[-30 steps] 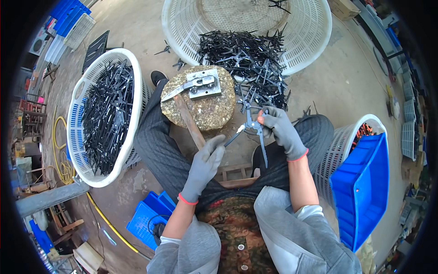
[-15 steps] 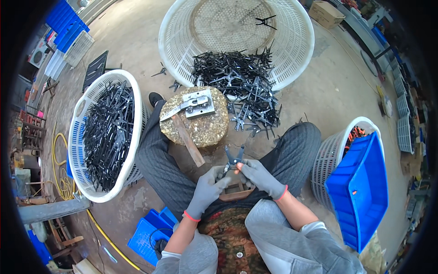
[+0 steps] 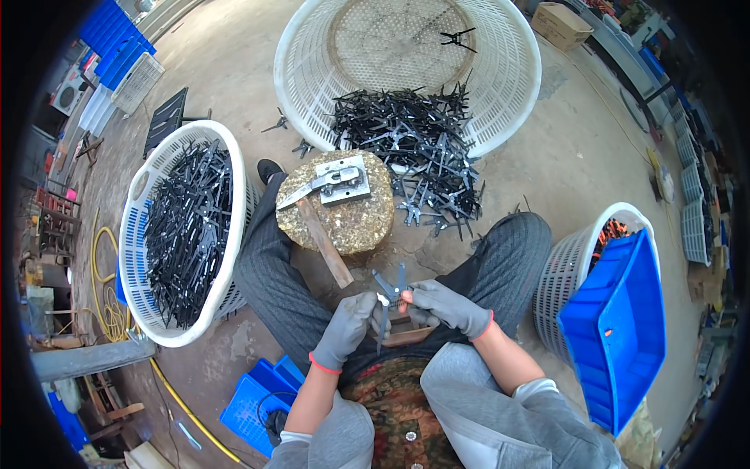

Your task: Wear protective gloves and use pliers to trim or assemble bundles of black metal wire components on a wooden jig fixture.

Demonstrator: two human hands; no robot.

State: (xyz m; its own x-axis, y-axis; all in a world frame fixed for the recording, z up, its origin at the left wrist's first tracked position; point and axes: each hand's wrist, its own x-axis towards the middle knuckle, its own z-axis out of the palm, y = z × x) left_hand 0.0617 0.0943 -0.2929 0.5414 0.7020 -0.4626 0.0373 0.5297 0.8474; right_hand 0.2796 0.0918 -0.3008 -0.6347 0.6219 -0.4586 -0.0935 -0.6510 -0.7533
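Grey-gloved left hand and right hand now pinch one dark scissor-shaped metal piece together over the lap, brought down from the black pile.

1. I saw even, soft daylight over the concrete floor, with no hard shadows.
2. The white basket looked bright but not blown out.
3. Fisheye bending curved everything near the rim, and the corners were black.
4. The centre was sharp; the far edges were smeared, perhaps slightly out of focus.
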